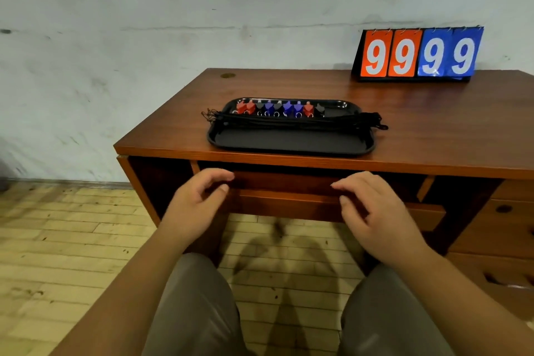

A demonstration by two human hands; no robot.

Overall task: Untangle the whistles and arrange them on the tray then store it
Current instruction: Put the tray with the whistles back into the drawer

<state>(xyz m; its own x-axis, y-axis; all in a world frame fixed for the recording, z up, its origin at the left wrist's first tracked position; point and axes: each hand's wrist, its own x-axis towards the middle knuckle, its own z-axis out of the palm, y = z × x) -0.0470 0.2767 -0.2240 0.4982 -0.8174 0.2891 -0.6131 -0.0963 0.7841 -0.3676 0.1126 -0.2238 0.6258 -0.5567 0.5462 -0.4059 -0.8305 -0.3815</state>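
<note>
Knees [196,298] in grey cloth sit nearest, close under the work, and a drawer pulled out towards them may well knock against them. Just beyond, the left hand [196,199] and the right hand [372,205] hover at the drawer front [286,182] under the desk [433,130]. Each grip is loose, the fingers lightly curled round nothing, and I cannot tell whether any fingertip touches the wood. Farther on, the black tray [289,141] lies on the desk near its front edge. The whistles [274,108], red, blue and dark, stand in one row along its far side, and their black cords [289,121] are laid lengthwise across the middle. The sorting looks done, so storing the tray is probably what remains, and that is where I would expect trouble. The cord ends spill over the rim at both short ends, and a clip hangs out on the right. These could catch on the desk edge or the drawer frame and drag the row askew. A tilted lift would let the whistles slide together and knot again. Whether the tray fits the drawer cannot be judged from here. The scoreboard [419,53] at the back right stands well apart and seems out of harm's way.
</note>
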